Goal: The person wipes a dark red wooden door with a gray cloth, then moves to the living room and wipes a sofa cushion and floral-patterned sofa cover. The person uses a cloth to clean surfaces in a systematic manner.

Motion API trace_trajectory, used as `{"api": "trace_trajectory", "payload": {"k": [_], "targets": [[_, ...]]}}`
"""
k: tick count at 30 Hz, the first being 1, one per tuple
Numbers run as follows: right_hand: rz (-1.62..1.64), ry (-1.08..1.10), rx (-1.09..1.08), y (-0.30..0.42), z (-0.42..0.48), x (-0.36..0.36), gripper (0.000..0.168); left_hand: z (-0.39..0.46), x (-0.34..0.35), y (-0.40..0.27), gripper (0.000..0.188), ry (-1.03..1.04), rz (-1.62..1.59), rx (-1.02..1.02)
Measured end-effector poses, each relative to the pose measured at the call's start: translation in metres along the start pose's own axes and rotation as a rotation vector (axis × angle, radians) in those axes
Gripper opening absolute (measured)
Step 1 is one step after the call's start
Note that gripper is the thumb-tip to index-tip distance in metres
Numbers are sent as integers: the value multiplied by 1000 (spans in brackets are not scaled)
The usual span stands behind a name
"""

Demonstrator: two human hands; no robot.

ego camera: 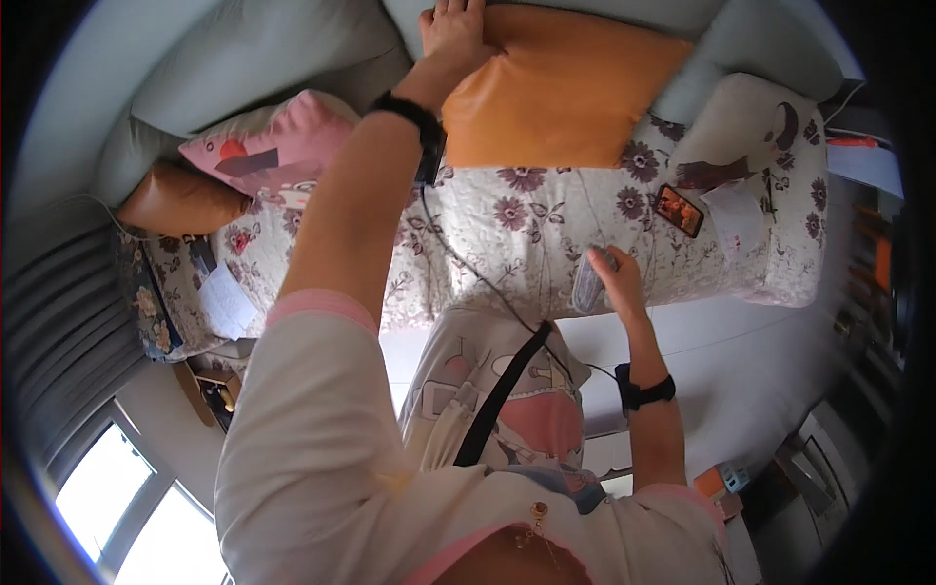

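Note:
Stretched forward, my left hand (pixel 455 33) is at the upper left corner of an orange leather-like cushion (pixel 556 91). My thumb presses a crease into it, and the fingertips are cut off by the picture's top edge. The cushion leans against the grey sofa back (pixel 270 73). In my right hand (pixel 623 281) is a slim grey remote control (pixel 587 287), held by its far end above the sofa's front edge. A flower-patterned cover (pixel 504 219) lies over the seat. Both wrists wear black straps, with a dark cable near them.
To the right on the seat lie a phone (pixel 680 211) with a lit screen, a paper sheet (pixel 735 219) and a printed cushion (pixel 738 135). Leftward are a pink cushion (pixel 281 150), a small brown cushion (pixel 183 201) and papers (pixel 228 298). A window (pixel 110 490) is at lower left.

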State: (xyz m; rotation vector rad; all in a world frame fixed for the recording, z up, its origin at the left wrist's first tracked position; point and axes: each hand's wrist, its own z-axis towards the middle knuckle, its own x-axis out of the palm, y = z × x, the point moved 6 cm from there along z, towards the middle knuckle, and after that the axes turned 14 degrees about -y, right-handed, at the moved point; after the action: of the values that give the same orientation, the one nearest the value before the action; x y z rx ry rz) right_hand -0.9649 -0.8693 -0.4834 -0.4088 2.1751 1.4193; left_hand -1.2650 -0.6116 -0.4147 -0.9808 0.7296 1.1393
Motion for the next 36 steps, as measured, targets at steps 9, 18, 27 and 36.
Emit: {"api": "trace_trajectory", "payload": {"k": [9, 18, 27, 36], "targets": [[-37, 239, 88, -45, -36, 82, 49, -49, -8, 33, 78, 174, 32, -189], [-390, 380, 221, -131, -42, 125, 24, -187, -14, 80, 28, -542, -356, -123], [-313, 361, -99, -180, -43, 209, 29, -603, -24, 281, 73, 4, 339, -983], [-734, 163, -176, -162, -52, 280, 43, -563, 31, 336, 62, 30, 200, -1056]]}}
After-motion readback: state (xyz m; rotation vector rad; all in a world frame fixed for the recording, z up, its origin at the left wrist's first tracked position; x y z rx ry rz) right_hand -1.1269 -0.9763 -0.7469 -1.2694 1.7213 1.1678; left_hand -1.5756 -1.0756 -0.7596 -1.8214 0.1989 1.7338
